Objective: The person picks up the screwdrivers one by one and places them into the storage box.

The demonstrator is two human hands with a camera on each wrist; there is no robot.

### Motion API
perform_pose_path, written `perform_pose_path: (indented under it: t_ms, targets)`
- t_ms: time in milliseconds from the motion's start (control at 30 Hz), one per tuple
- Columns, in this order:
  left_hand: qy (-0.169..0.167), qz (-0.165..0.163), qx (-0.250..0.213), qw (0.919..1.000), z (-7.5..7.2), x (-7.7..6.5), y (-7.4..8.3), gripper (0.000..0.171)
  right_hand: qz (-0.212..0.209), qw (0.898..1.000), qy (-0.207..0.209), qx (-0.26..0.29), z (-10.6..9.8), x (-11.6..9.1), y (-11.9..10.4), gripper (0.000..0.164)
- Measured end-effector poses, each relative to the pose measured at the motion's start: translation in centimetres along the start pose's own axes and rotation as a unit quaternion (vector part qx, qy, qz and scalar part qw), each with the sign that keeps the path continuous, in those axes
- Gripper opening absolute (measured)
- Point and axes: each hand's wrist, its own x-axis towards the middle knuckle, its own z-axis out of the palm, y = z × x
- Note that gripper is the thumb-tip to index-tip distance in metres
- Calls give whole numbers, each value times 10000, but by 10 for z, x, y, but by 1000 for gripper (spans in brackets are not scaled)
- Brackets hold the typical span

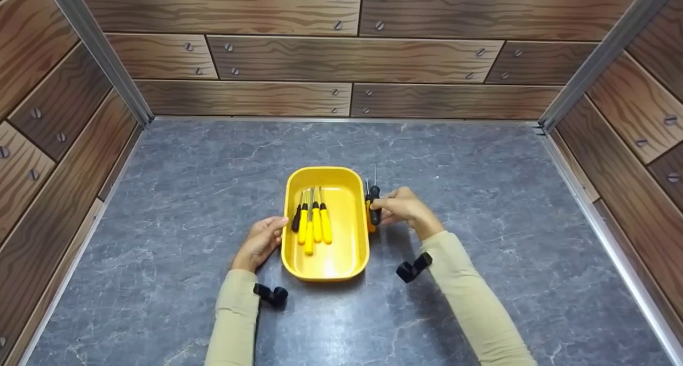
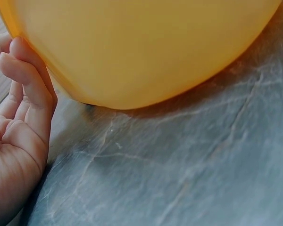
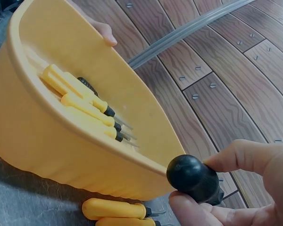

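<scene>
In the head view a yellow plastic tray (image 1: pixel 325 272) stands on the table. My left hand (image 1: pixel 260 240) holds its left rim, and in the right wrist view the left fingertips (image 3: pixel 107 35) reach over that rim. Several yellow-handled screwdrivers (image 1: pixel 317 224) and one black-handled screwdriver (image 1: pixel 296 219) lie inside, blades pointing away. Just right of the tray, my right hand (image 1: pixel 408 208) pinches a black screwdriver (image 1: pixel 375 198) by its handle between thumb and fingers, blade pointing away. Beneath it, beside the tray's outer wall, lie two yellow-handled screwdrivers (image 3: pixel 114 208) on the table.
A grey marbled table (image 1: pixel 187 195) surrounds the tray. Wood-patterned panels (image 1: pixel 352 56) close it off at the back and both sides, with metal profiles (image 1: pixel 101 51) at the corners. Black straps (image 1: pixel 413 267) with small devices sit on both wrists.
</scene>
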Motion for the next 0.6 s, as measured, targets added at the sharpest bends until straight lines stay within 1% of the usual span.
perform_pose_path:
  t_ms: [200, 367, 600]
  targets:
    - [22, -9, -8, 10000, 0, 0, 0, 15, -29, 10000, 6, -74, 2, -1, -2, 23]
    - [88, 41, -21, 10000, 1, 1, 0, 13, -121, 9999, -65, -38, 4, -1, -4, 21]
    - [97, 35, -34, 9999, 1, 2, -1, 11, -126, 9997, -91, -199, 10, -3, -10, 26]
